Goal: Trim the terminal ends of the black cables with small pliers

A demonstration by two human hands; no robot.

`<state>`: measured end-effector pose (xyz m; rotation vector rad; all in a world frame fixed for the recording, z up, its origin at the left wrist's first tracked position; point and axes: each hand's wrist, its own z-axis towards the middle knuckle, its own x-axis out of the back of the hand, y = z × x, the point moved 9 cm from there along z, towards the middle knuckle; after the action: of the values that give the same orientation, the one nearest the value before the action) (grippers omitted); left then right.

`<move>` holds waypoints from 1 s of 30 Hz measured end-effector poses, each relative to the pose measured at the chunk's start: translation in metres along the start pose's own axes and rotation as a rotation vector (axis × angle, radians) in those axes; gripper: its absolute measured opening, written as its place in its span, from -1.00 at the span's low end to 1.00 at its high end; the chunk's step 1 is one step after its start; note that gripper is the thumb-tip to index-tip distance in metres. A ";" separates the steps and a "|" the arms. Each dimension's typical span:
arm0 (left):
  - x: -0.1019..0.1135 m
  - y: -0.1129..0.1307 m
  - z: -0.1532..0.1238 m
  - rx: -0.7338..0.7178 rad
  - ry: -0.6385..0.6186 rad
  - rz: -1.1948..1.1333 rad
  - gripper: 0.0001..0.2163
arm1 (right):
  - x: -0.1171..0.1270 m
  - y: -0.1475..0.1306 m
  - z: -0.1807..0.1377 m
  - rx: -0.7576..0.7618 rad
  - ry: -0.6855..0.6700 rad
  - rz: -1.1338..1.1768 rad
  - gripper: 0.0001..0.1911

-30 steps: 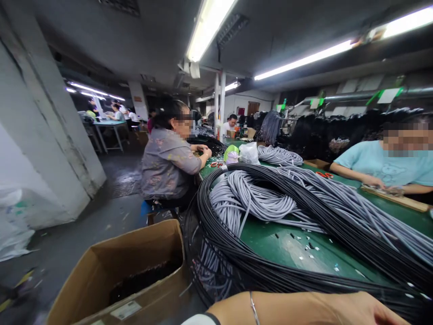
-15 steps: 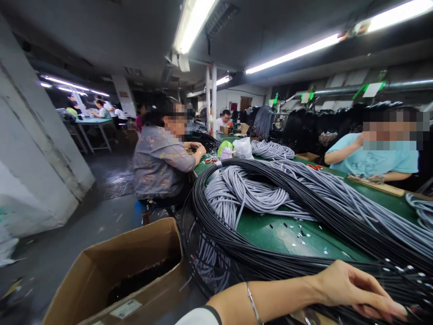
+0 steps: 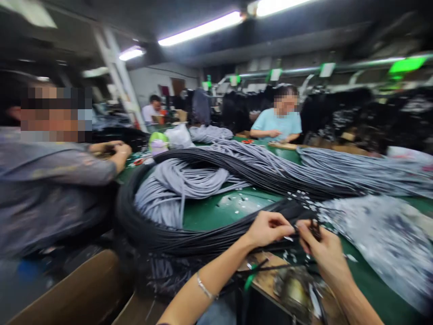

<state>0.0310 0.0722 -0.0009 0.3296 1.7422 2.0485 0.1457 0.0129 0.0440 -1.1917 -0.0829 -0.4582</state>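
Note:
My left hand (image 3: 269,229) is closed in a pinch over the near strand of the black cable bundle (image 3: 189,239). Its fingertips almost meet those of my right hand (image 3: 323,250), also closed. A small dark piece (image 3: 316,229) shows between the fingers of my right hand, too blurred to name. What my left fingertips pinch is hidden. White-tipped cable ends (image 3: 301,196) lie just beyond both hands. Below them, a metal device (image 3: 294,286) sits on a wooden board (image 3: 267,271), with a green strip (image 3: 250,277) beside it.
Grey cable coils (image 3: 189,176) lie on the green table (image 3: 216,210). A clear plastic bag (image 3: 382,239) of small pieces rests at right. A cardboard box (image 3: 84,289) stands at lower left. One co-worker (image 3: 50,180) sits close at left, another (image 3: 277,122) across the table.
The view has swung to the right. My right hand has come into view, and my left hand now appears nearer the middle, fingertips close to the right ones.

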 end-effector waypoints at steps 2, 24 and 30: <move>-0.001 0.007 -0.004 -0.005 -0.060 -0.013 -0.66 | 0.001 0.001 -0.005 -0.019 0.034 -0.051 -0.57; 0.000 0.053 -0.029 -0.121 -0.060 0.056 -0.74 | 0.001 -0.049 -0.012 0.094 0.063 0.022 -0.77; 0.007 0.092 -0.046 -0.504 0.065 0.418 -0.90 | 0.009 -0.061 -0.013 0.052 0.101 0.052 -0.76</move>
<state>-0.0114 0.0241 0.0797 0.4987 1.1930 2.7295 0.1277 -0.0189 0.0952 -1.1157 0.0234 -0.4672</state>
